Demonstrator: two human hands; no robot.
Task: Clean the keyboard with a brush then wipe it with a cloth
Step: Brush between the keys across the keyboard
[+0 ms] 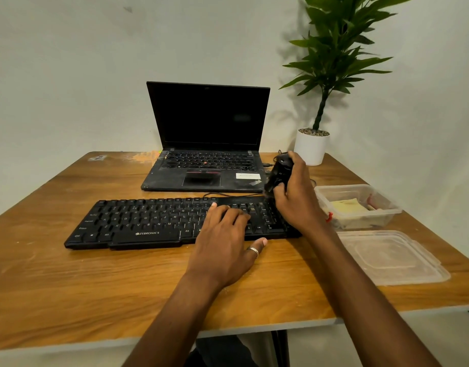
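A black keyboard [138,223] lies across the wooden table [95,287]. My left hand [225,239] rests flat on the keyboard's right half, fingers spread on the keys, a ring on the thumb. My right hand [297,197] grips a black brush [278,176] over the keyboard's far right corner, its lower end touching the keys there. A yellowish cloth [347,206] lies inside a clear plastic box [387,210] to the right of the keyboard.
An open black laptop [207,144] stands behind the keyboard. A potted plant in a white pot [311,149] is at the back right. The box's clear lid [392,258] lies near the table's right edge. The keyboard's cable [228,194] runs behind it.
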